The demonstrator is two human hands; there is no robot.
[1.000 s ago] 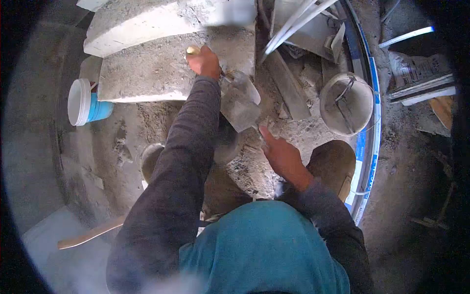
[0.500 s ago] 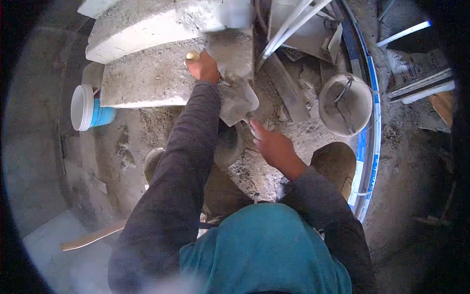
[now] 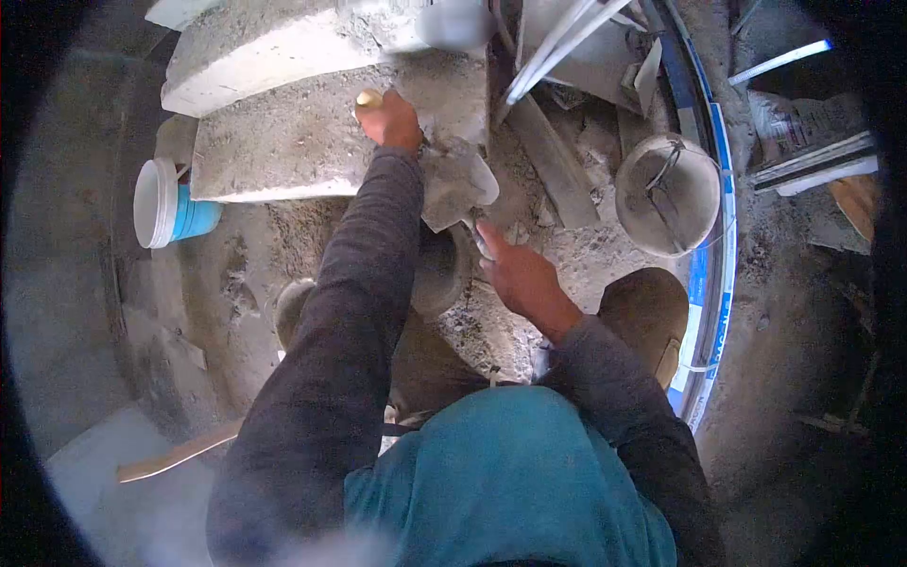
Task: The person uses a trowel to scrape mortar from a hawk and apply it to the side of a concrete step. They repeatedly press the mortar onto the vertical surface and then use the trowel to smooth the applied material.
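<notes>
My left hand (image 3: 389, 121) is wrapped round the pale handle of a trowel (image 3: 472, 175), over the dusty concrete step (image 3: 274, 142). The trowel's grey, mortar-smeared blade points to the right, beyond the step's corner. My right hand (image 3: 524, 283) grips a second tool by its handle, forefinger stretched along it. That tool's flat metal blade (image 3: 448, 207) overlaps the trowel blade in this view. Below the blades sits a dark round container (image 3: 441, 274), partly hidden by my left sleeve.
A white-and-blue bucket (image 3: 196, 217) lies left of the step. At right stands a round pail (image 3: 694, 213) with a wire handle, beside a long blue-and-white strip (image 3: 715, 312). White pipes (image 3: 557, 57) and a wooden plank (image 3: 557, 170) lie behind. A curved wooden piece (image 3: 175, 460) is lower left.
Both hands have shifted slightly up and left, the tools staying in them. The blades remain overlapped. The whole view has moved a little.
</notes>
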